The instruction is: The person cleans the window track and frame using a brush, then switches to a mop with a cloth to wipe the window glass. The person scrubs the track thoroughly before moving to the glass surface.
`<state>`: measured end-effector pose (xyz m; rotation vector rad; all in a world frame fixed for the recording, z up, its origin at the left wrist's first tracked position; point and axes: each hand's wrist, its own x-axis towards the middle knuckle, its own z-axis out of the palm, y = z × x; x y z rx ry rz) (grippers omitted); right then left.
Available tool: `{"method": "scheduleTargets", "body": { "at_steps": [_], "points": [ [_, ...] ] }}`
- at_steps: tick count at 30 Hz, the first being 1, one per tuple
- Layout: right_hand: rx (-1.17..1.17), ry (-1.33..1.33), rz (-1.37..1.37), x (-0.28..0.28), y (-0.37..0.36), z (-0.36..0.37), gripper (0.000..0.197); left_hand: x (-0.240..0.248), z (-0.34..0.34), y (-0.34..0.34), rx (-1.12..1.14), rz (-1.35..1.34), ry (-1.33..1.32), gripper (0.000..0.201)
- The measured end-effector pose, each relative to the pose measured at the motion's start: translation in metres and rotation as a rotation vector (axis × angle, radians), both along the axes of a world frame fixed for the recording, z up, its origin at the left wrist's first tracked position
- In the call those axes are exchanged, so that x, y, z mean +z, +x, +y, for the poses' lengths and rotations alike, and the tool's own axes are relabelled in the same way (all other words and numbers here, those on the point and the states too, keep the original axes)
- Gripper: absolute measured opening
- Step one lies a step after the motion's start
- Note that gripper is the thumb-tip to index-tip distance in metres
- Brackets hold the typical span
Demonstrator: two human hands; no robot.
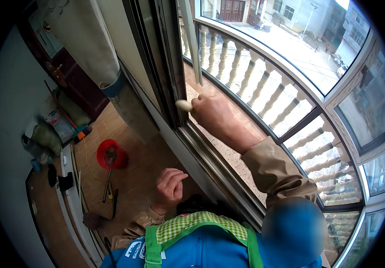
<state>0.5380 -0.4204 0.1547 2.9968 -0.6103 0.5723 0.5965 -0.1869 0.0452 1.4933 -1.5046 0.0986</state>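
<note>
My right hand (214,114) reaches forward across the track of a sliding window or door. Its fingers are closed round a pale, rounded thing (184,106), whose kind I cannot make out. That pale end sits right by the edge of the dark sliding frame (168,67). Below the frame, the metal track (223,172) runs diagonally toward me. Lower and to the left, my left hand (171,185) hovers over the room floor with its fingers curled in, and nothing shows in it.
On the left floor stand a red bucket (112,154), a dustpan (83,132), sacks (47,138) and long white strips (71,187). A wrapped column-like piece (132,107) leans beside the frame. Beyond the track, a balustrade (246,76) lines the balcony. A dark red door (74,78) is at the back left.
</note>
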Motion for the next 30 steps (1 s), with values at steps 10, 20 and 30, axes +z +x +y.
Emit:
{"method": "scheduleTargets", "body": {
  "at_steps": [10,20,30],
  "points": [
    [0.127,0.341,0.446,0.02,-0.036,0.049,0.024,-0.006,0.003,0.007,0.114,0.075,-0.051,0.02],
    [0.14,0.363,0.203,-0.009,-0.079,0.053,0.019,0.013,-0.007,0.034,0.158,0.051,-0.031,0.015],
    [0.094,0.403,-0.529,0.095,-0.094,0.02,0.013,0.092,-0.082,0.072,0.145,0.173,-0.296,0.032]
  ]
}}
